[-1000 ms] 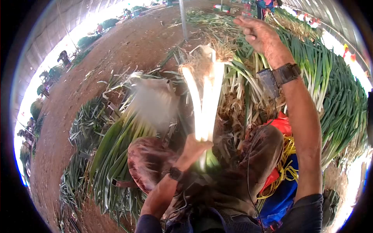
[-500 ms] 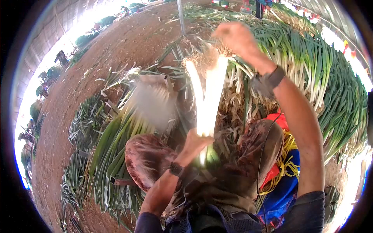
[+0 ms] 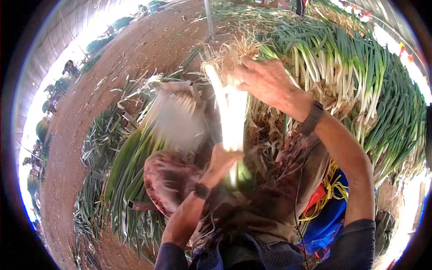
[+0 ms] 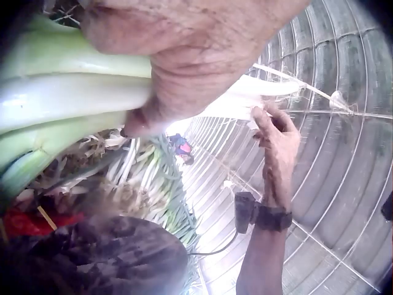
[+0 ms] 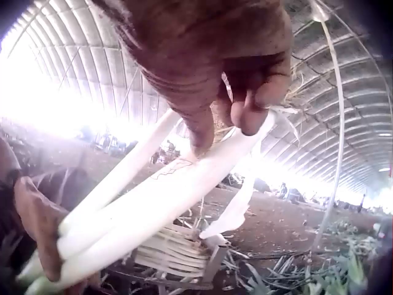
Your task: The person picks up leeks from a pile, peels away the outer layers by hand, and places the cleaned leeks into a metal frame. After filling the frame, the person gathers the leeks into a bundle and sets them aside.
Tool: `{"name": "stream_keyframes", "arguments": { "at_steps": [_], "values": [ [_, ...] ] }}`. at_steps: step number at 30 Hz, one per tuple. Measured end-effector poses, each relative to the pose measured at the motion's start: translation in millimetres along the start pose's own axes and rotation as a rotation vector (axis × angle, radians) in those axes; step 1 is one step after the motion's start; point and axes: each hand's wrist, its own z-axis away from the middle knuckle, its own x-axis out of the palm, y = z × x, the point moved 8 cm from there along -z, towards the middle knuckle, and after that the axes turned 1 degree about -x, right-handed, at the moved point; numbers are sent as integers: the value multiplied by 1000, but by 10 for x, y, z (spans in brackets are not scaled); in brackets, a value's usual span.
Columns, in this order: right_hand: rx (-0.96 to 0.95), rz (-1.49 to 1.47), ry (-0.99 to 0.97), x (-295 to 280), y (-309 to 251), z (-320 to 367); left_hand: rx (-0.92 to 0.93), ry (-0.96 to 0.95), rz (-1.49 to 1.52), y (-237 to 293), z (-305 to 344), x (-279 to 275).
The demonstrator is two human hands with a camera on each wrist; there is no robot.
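Low over the lap, the left hand (image 3: 221,163) grips a few leeks (image 3: 234,119) around their lower shafts, white root ends pointing up and away. Its curled fingers and thumb also show close up in the left wrist view, beside green-white leaf bases (image 4: 67,98). Near the stringy roots (image 3: 243,47), the right hand (image 3: 270,85) pinches the upper white part of a leek. From the right wrist, its thumb (image 5: 199,132) lies against the shaft with the other fingers bent. A loose white strip of skin (image 5: 236,212) hangs off the leeks below that hand.
Trimmed leeks (image 3: 135,175) lie stacked in a metal-framed rack by the left knee. A large heap of leeks (image 3: 360,76) spreads ahead and to the right. Blue cloth with yellow cord (image 3: 335,193) sits by the right thigh. A pole (image 3: 209,18) stands ahead on bare soil.
The right hand has come down and left from above the roots onto the upper white shafts. The left hand keeps its grip, and the leeks have shifted slightly left.
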Motion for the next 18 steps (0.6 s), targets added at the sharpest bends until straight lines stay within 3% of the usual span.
{"name": "stream_keyframes", "arguments": {
  "at_steps": [5,6,7,8,9,10,11,12,13,14,16,17,18],
  "values": [
    [34,-2,-114,-17,-53,-27,-8,43,34,133,8,13],
    [91,20,-124,-84,-34,-24,-144,31,-1,135,12,17],
    [38,143,9,-170,81,-83,-280,18,-38,81,28,13],
    [-15,263,140,-247,223,-173,-284,15,-39,25,35,4],
    [223,403,13,-397,523,-295,-175,-14,-7,-3,28,14],
    [166,116,354,-650,808,-221,-65,-45,25,-25,28,19],
    [540,15,232,-820,1172,-220,-67,-52,25,-140,21,-110],
    [696,-224,317,-1088,1251,-149,-38,-328,32,-229,48,-130],
    [697,-222,315,-972,1407,-104,-11,-600,40,-180,161,-34],
    [694,-218,241,-713,1648,-48,-127,-547,-18,-306,189,-38],
    [695,-144,14,-507,1733,17,-71,-497,28,11,281,33],
    [690,-145,15,-449,1747,56,-12,-445,72,159,296,24],
    [773,-372,172,-339,1872,226,-13,-439,73,212,283,18]
  ]
}}
